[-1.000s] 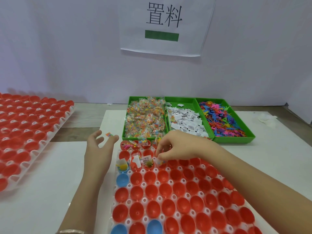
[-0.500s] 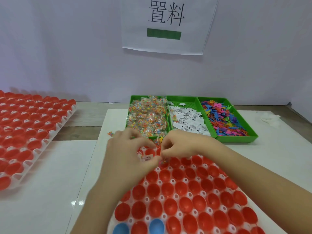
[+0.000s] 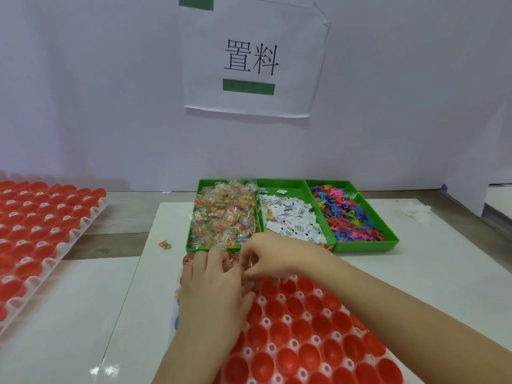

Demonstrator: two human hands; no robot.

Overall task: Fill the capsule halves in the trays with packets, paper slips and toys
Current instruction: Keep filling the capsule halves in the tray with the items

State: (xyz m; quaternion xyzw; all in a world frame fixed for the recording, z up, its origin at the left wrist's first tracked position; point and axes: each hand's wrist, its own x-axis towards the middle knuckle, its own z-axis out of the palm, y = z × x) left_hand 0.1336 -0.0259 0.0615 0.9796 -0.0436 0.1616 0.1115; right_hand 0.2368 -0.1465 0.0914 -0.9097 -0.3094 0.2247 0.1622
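Note:
A white tray [image 3: 316, 339] of red capsule halves [image 3: 277, 337] lies in front of me. Both hands work over its far left corner. My left hand [image 3: 213, 286] lies back-up over the cells and hides them, its fingers bent toward the right hand. My right hand [image 3: 273, 259] has its fingers curled with the tips pinched together; whatever they pinch is hidden. Behind the hands stand three green bins: packets [image 3: 224, 214], paper slips [image 3: 291, 220] and coloured toys [image 3: 349, 214].
A second tray of red capsule halves [image 3: 41, 217] sits at the left. One stray packet [image 3: 164, 244] lies on the white table left of the bins. White tissue [image 3: 415, 212] lies at the far right. A paper sign [image 3: 255, 59] hangs on the wall.
My left hand came in from the left edge of the tray and now meets the right hand over the far cells, covering the filled capsules. The camera tilted up.

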